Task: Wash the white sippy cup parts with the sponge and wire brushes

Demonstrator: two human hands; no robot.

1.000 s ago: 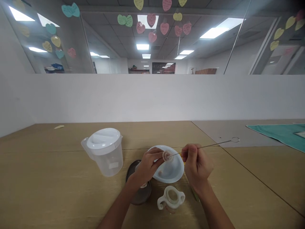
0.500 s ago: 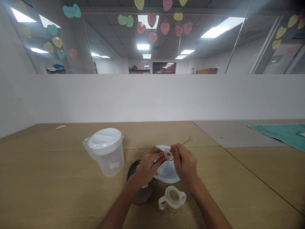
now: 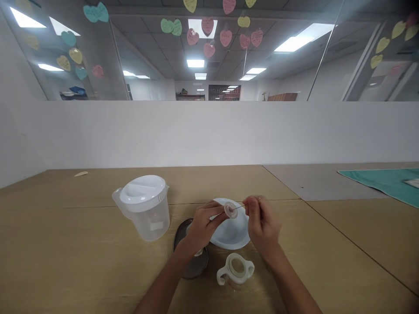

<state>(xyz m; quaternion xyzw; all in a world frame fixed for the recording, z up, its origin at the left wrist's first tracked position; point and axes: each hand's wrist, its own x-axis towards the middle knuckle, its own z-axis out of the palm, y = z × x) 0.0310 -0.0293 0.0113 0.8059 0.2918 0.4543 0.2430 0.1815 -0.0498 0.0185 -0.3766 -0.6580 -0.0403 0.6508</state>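
Note:
My left hand (image 3: 204, 223) pinches a small round translucent cap-like piece (image 3: 231, 210) between thumb and fingers, its ringed face turned toward the right. My right hand (image 3: 262, 222) is closed on a thin wire tool (image 3: 240, 206) whose near end reaches into the middle of that piece; the looped end seen earlier is largely hidden by the fingers. Both hands are above a pale blue bowl (image 3: 231, 235). Below it stands a small clear vessel with a white two-handled collar (image 3: 236, 268). Under my left wrist lies a dark oval tray (image 3: 193, 270), partly covered, with something whitish on it.
A translucent pitcher with a white lid (image 3: 145, 209) stands to the left. A flat pale scrap (image 3: 81, 173) lies at the far left. On the far right is a teal cloth (image 3: 376, 181). The white wall (image 3: 209, 133) bounds the table at the back.
My right hand has moved right, away from my left hand, drawing the wire tool partly out of the round piece. My left hand stays nearly in place.

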